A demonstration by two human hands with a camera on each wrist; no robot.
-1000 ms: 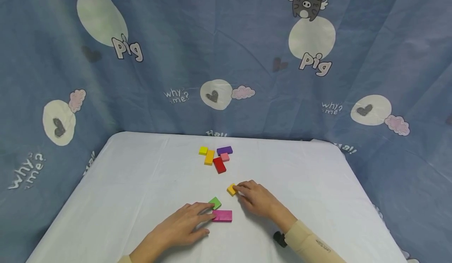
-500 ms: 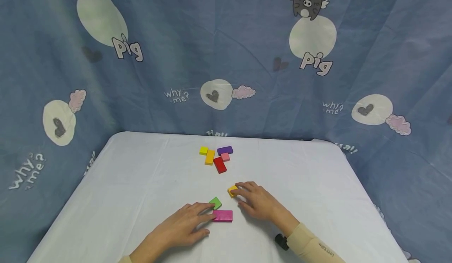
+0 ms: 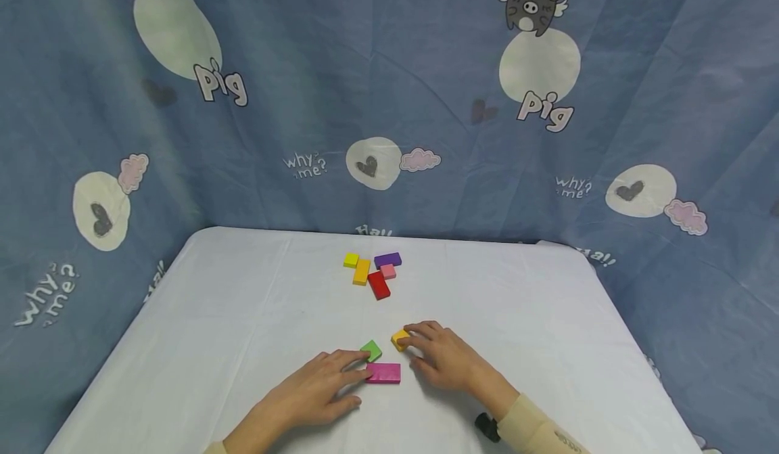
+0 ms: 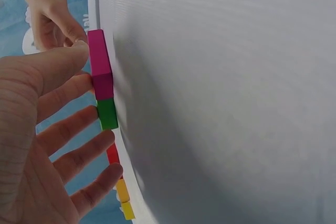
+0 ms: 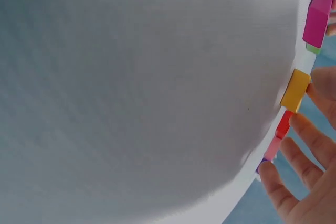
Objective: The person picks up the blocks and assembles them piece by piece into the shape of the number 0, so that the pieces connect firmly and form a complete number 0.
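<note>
In the head view my left hand [image 3: 316, 386] lies low over the white table, fingers spread, with fingertips on a green square block [image 3: 372, 352] and the left end of a magenta rectangular block [image 3: 387, 373]. The left wrist view shows these fingers fairly straight beside the magenta block [image 4: 101, 66]. My right hand [image 3: 449, 358] touches a yellow-orange block [image 3: 397, 339] with its fingertips, partly covering it, just up and right of the green one. From the right wrist, its relaxed fingers show behind the yellow-orange block [image 5: 295, 90], not wrapped round it.
Farther back lies a loose cluster: a yellow block [image 3: 351, 260], an orange block [image 3: 362, 272], a red block [image 3: 379, 285], a pink block [image 3: 388, 271] and a purple block [image 3: 387, 260]. A blue patterned curtain [image 3: 450, 197] hangs behind the table [image 3: 535, 305].
My right hand has slid the yellow-orange block a little toward me, closer to the green block's level. The left hand and its two blocks have stayed put.
</note>
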